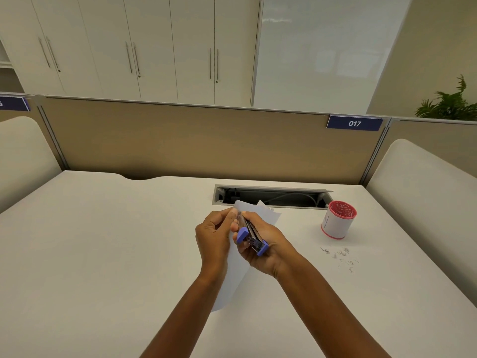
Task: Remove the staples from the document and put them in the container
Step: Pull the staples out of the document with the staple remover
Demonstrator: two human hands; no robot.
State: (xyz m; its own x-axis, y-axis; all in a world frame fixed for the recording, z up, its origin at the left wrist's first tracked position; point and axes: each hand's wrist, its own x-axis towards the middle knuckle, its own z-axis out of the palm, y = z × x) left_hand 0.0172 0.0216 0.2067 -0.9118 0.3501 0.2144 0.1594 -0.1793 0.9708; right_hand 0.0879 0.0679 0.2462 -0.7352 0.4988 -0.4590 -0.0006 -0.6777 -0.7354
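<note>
A white paper document (236, 275) is held upright above the desk between both hands. My left hand (213, 237) pinches its top edge with curled fingers. My right hand (260, 244) grips a clear stapler with purple ends (251, 240), whose tip is pressed against the paper near the top. Several loose bent staples (340, 255) lie scattered on the desk to the right. Behind them stands a red-rimmed white container (338, 223), upright and open at the top.
The white desk (103, 241) stretches wide to the left and front. An open cable tray slot (271, 196) runs along the back behind the hands. A tan partition wall (180, 140) closes the desk's far edge.
</note>
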